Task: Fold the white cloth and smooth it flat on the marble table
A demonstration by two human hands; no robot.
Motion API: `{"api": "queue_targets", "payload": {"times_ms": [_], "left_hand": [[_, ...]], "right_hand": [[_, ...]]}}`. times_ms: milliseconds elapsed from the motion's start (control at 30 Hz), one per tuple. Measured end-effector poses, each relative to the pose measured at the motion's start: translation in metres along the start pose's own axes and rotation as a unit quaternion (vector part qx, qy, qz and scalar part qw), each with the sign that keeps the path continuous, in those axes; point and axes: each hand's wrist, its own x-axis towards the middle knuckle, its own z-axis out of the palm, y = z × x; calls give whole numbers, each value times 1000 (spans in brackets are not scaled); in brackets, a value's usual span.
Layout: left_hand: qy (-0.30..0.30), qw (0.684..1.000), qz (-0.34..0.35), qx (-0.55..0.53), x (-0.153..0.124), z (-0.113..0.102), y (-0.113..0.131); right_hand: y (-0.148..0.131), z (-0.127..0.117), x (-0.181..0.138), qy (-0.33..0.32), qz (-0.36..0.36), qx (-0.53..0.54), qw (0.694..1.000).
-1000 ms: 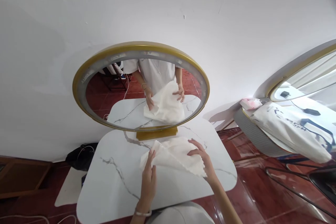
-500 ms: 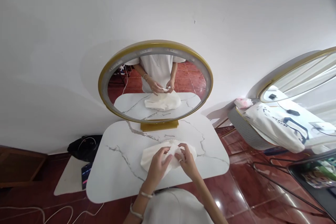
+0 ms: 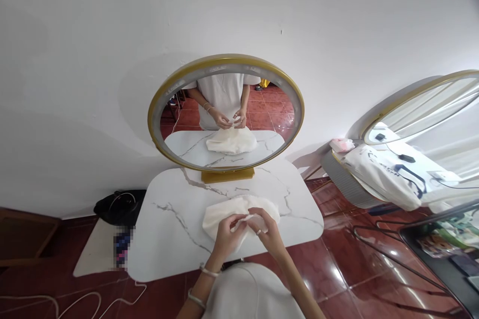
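Since a second ago, the white cloth (image 3: 224,211) is no longer held spread out; it is bunched in a heap on the white marble table (image 3: 168,232), near the front edge. Both hands are brought close together over it. The left hand (image 3: 225,237) is curled shut on a bit of the cloth's near edge, and the right hand (image 3: 268,232) is pinched on it too, just beside. A round mirror (image 3: 226,109) with a gold rim is stood at the table's back. A black bag (image 3: 114,207) is seen on the floor, left of the table.
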Motion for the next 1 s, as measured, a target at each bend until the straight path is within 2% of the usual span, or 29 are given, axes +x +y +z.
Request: {"api": "queue_targets", "payload": {"times_ms": [133,333,500,700,867,1000], "left_hand": [[-15,999,-4,-37,-3,1,4],[-23,998,-3,-60,-3,0,14],[-8,999,5,-35,-1,0,24],[-18,999,33,-10,-1,2,22],[-33,999,38,-5,-2,0,27],[-36,998,44,14,-3,0,32]], "right_hand": [[-5,1,2,19,-15,17,1000],[-11,-2,-3,56,38,49,996],[-15,-11,-4,41,58,45,996],[-13,-11,5,41,145,124,981],[-20,-9,10,81,181,178,964],[-23,-7,11,87,185,186,961]]}}
